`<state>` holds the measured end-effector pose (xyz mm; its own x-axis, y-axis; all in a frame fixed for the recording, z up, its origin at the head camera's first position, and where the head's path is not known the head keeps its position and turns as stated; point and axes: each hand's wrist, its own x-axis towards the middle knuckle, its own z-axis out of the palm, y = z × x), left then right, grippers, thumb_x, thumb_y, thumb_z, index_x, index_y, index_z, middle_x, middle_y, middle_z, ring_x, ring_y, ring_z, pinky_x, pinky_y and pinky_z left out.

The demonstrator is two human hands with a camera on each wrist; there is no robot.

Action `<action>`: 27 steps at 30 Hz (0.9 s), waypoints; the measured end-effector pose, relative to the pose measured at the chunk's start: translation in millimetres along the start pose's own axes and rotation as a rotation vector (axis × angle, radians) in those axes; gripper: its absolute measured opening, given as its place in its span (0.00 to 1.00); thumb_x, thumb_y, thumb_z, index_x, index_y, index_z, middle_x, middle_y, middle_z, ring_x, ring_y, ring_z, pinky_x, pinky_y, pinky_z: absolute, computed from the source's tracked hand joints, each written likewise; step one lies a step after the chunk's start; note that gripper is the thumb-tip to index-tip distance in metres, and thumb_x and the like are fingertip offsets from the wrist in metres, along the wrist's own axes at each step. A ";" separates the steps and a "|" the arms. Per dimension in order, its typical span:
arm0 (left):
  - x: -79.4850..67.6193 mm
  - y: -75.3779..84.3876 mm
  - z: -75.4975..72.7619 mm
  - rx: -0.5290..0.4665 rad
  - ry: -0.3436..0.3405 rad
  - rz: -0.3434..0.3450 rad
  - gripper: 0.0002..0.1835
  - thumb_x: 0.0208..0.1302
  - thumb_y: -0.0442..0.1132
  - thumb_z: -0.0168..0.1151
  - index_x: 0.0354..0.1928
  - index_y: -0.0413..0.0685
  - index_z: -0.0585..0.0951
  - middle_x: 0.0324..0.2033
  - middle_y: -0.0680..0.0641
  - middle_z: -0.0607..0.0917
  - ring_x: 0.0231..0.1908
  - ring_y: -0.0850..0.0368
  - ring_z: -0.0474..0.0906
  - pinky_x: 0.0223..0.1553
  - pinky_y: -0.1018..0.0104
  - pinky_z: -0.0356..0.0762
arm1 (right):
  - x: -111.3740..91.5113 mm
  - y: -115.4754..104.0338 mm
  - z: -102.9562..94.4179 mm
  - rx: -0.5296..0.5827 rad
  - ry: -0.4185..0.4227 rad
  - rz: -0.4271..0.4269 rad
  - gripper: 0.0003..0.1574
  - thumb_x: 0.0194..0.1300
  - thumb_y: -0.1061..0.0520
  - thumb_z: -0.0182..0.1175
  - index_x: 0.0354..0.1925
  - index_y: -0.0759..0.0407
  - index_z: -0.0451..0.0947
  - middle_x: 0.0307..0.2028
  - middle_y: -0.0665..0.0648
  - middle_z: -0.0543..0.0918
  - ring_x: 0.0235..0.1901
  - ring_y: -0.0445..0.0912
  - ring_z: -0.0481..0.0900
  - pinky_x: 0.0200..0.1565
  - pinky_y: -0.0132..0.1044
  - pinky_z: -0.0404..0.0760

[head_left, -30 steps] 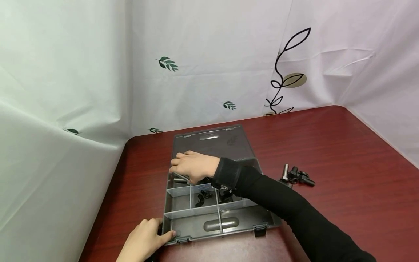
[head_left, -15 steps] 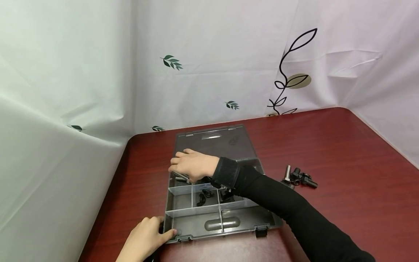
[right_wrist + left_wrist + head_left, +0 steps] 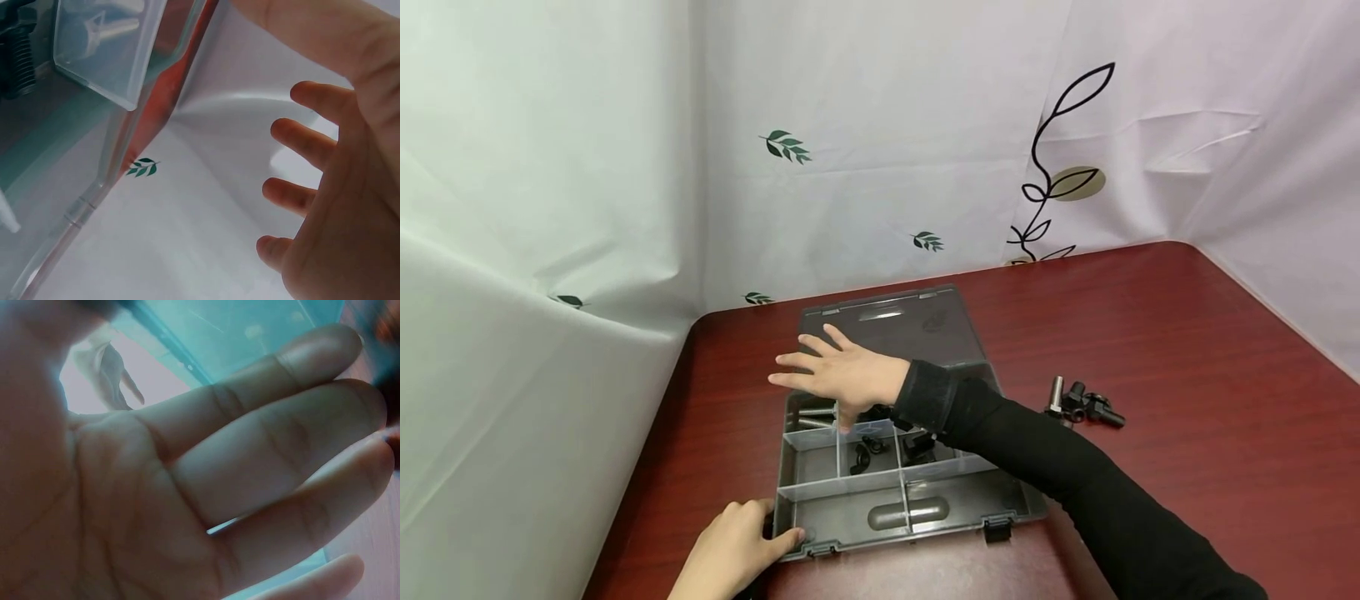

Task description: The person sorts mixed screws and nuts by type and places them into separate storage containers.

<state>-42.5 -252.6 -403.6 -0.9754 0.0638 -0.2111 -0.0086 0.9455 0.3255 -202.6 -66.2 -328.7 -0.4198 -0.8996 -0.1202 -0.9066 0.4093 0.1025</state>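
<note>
A grey clear-plastic compartment box [image 3: 842,508] lies with its lid [image 3: 887,329] folded back on the table. My left hand [image 3: 730,542] grips its near left corner, thumb over the rim and fingers along the outside. In the left wrist view those fingers [image 3: 275,437] are close up. Above the far left compartment, my right hand [image 3: 842,375] is spread wide and holds nothing. Beneath it, silver bolts [image 3: 817,412] lie in that compartment. The middle compartment has black wing nuts [image 3: 861,458], and black bolts [image 3: 917,447] sit to their right. Part of the far row is hidden by my right hand and sleeve.
Right of the box, a small pile of black bolts [image 3: 1097,408] and a silver bolt [image 3: 1056,393] lies on the dark red table [image 3: 1187,333]. White curtains [image 3: 880,150] with leaf prints hang behind and at both sides.
My right hand has let go of a silver bolt, which now lies in the far left compartment. Its fingers have spread and the hand has risen slightly. My left hand stays at the box corner.
</note>
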 end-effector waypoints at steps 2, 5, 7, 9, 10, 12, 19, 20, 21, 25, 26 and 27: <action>0.0 0.0 0.4 -0.002 0.003 0.007 0.18 0.47 0.56 0.68 0.23 0.51 0.76 0.11 0.54 0.68 0.17 0.59 0.62 0.21 0.61 0.63 | -2.5 2.6 2.0 0.022 0.001 0.003 0.71 0.43 0.33 0.68 0.73 0.41 0.36 0.74 0.48 0.40 0.72 0.52 0.36 0.65 0.53 0.32; 0.3 -0.1 0.6 -0.003 0.003 0.016 0.18 0.47 0.56 0.68 0.23 0.51 0.76 0.11 0.54 0.67 0.16 0.59 0.61 0.21 0.62 0.62 | -7.1 7.2 4.4 0.045 0.004 0.008 0.70 0.44 0.31 0.66 0.73 0.41 0.35 0.74 0.49 0.40 0.72 0.53 0.36 0.65 0.53 0.33; 0.3 -0.2 0.5 -0.004 0.002 0.019 0.18 0.47 0.56 0.68 0.23 0.52 0.75 0.11 0.54 0.67 0.16 0.59 0.61 0.21 0.62 0.62 | -11.1 10.5 5.9 0.070 0.008 0.013 0.69 0.45 0.31 0.66 0.73 0.41 0.35 0.74 0.50 0.40 0.72 0.53 0.36 0.65 0.54 0.34; 0.2 -0.2 0.4 -0.002 0.003 0.019 0.18 0.47 0.57 0.68 0.22 0.52 0.75 0.11 0.54 0.67 0.16 0.59 0.61 0.20 0.62 0.62 | -15.9 14.4 7.3 0.099 0.007 0.023 0.69 0.45 0.31 0.66 0.73 0.41 0.36 0.74 0.50 0.40 0.72 0.53 0.36 0.65 0.54 0.34; 0.1 -0.2 0.4 -0.001 0.004 0.020 0.18 0.47 0.57 0.68 0.22 0.52 0.75 0.11 0.54 0.67 0.16 0.60 0.62 0.20 0.62 0.62 | -18.6 16.6 8.3 0.111 0.008 0.029 0.69 0.46 0.31 0.66 0.73 0.41 0.36 0.74 0.50 0.41 0.72 0.53 0.36 0.65 0.54 0.34; -0.1 -0.1 0.5 0.005 0.009 0.018 0.18 0.47 0.57 0.67 0.22 0.52 0.74 0.11 0.54 0.67 0.16 0.59 0.62 0.21 0.62 0.62 | -24.2 21.0 10.1 0.130 0.010 0.044 0.68 0.46 0.32 0.66 0.73 0.42 0.37 0.74 0.51 0.41 0.72 0.53 0.36 0.65 0.54 0.35; -2.2 0.8 -0.2 0.023 0.016 -0.001 0.19 0.46 0.58 0.68 0.21 0.53 0.74 0.11 0.54 0.67 0.17 0.58 0.63 0.22 0.61 0.62 | -42.7 34.8 15.7 0.164 0.024 0.080 0.67 0.46 0.33 0.66 0.73 0.43 0.39 0.74 0.52 0.42 0.72 0.54 0.37 0.65 0.52 0.33; -2.3 0.9 -0.1 0.023 0.016 -0.001 0.19 0.46 0.58 0.68 0.21 0.53 0.74 0.11 0.54 0.67 0.17 0.58 0.63 0.22 0.61 0.62 | -45.1 36.3 16.0 0.171 0.026 0.084 0.66 0.47 0.33 0.66 0.73 0.43 0.39 0.74 0.52 0.42 0.72 0.54 0.37 0.65 0.51 0.32; -2.3 1.1 0.1 0.023 0.016 0.000 0.19 0.46 0.58 0.67 0.21 0.53 0.73 0.11 0.54 0.67 0.17 0.58 0.63 0.22 0.61 0.62 | -47.5 37.6 16.3 0.174 0.028 0.086 0.66 0.47 0.33 0.66 0.73 0.43 0.39 0.74 0.52 0.42 0.72 0.54 0.37 0.65 0.52 0.32; -2.1 1.7 0.5 0.021 0.025 0.010 0.19 0.46 0.58 0.67 0.20 0.54 0.72 0.11 0.54 0.67 0.17 0.59 0.62 0.21 0.61 0.62 | -55.9 42.9 17.4 0.189 0.036 0.086 0.65 0.47 0.34 0.67 0.73 0.45 0.41 0.74 0.55 0.43 0.72 0.56 0.38 0.65 0.54 0.34; -2.0 1.9 0.5 0.022 0.027 0.012 0.19 0.46 0.58 0.67 0.20 0.54 0.72 0.11 0.54 0.67 0.17 0.59 0.62 0.21 0.61 0.62 | -57.8 44.3 17.9 0.193 0.035 0.088 0.65 0.48 0.35 0.67 0.73 0.45 0.41 0.74 0.55 0.43 0.72 0.56 0.38 0.65 0.54 0.35; -2.0 2.1 0.3 0.024 0.028 0.013 0.19 0.46 0.58 0.67 0.20 0.54 0.72 0.11 0.54 0.67 0.17 0.59 0.62 0.21 0.61 0.62 | -59.7 45.8 18.6 0.195 0.034 0.090 0.65 0.48 0.35 0.67 0.73 0.46 0.41 0.73 0.55 0.43 0.71 0.56 0.38 0.65 0.55 0.35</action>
<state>-40.5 -250.6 -402.8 -0.9811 0.0673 -0.1813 0.0088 0.9520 0.3061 -219.9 9.1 -335.1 -0.5005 -0.8615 -0.0856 -0.8581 0.5067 -0.0824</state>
